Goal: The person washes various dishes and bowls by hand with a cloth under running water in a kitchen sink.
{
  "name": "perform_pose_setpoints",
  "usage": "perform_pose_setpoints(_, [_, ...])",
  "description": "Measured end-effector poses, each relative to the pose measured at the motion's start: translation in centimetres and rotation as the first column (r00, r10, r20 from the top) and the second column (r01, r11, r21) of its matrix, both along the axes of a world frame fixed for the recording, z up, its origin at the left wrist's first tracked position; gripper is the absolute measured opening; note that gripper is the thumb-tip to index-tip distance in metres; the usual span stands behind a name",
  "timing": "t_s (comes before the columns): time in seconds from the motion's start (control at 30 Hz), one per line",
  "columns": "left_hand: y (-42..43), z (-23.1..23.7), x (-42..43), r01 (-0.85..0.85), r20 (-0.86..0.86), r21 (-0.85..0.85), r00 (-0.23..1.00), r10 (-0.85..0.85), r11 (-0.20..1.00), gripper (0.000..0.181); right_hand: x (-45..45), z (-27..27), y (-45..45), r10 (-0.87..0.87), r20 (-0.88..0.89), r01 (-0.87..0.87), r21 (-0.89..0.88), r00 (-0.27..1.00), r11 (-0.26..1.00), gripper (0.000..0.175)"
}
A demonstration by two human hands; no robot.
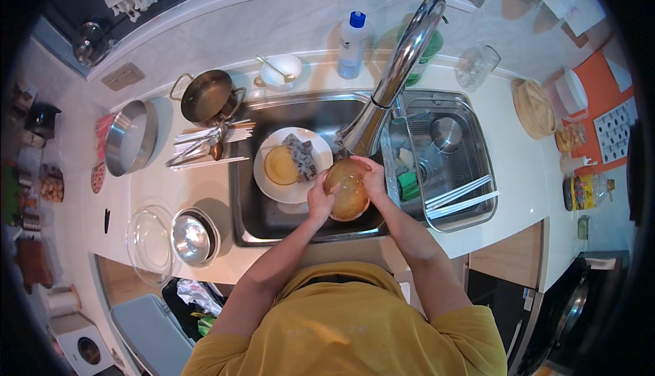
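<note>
Both my hands hold an amber glass bowl (348, 189) over the near right part of the sink basin (256, 222), below the chrome faucet (378, 100). My left hand (321, 197) grips its left side and my right hand (372, 179) its upper right rim. Left of the bowl, in the basin, a white plate (266, 187) carries a small amber dish (282, 165) and a crumpled grey patterned cloth (301, 156). Whether water runs from the faucet cannot be made out.
A wire basket (463, 227) with white chopsticks (460, 194) stands on the right; a green sponge (408, 186) lies beside it. Chopsticks and spoons (212, 143), a brass-coloured pot (207, 97), a steel bowl (132, 138), nested bowls (192, 238) and a glass lid (151, 248) occupy the left counter.
</note>
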State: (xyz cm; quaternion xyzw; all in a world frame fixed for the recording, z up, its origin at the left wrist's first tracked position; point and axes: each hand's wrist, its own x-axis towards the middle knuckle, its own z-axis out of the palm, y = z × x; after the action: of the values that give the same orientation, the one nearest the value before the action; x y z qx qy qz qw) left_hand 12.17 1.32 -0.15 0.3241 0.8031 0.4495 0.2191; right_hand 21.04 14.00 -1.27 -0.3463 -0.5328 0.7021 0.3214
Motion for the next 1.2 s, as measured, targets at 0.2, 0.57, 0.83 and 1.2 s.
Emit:
perform_pose_setpoints(0.2, [-1.1, 0.0, -2.3, 0.12, -0.16, 0.131, 0.982, -0.099, 0.984, 0.047, -1.1, -0.8, -0.8, 0.01, 0.051, -0.018, 0.16, 0.999, 0.987, 0.036])
perform_pose_setpoints(0.57, [-2.4, -3.4, -10.6, -0.495, 0.558, -0.041, 0.709, 0.43, 0.868, 0.034, 0.3, -3.5, -5.0, 0.286, 0.943, -0.882, 0.017, 0.17, 0.471, 0.035])
perform_pose_setpoints(0.83, [-2.1, -6.5, -11.6, -0.604, 0.585, -0.214, 0.551, 0.596, 0.768, 0.027, 2.0, -5.7, -6.9, 0.38, 0.918, -0.965, 0.011, 0.114, 0.263, 0.04])
perform_pose_setpoints(1.2, [-1.0, -6.2, -2.5, 0.146, 0.509, -0.47, 0.85, 0.132, 0.871, 0.015, 1.2, -0.6, -6.8, 0.255, 0.96, -0.993, 0.106, 0.117, 0.057, 0.016])
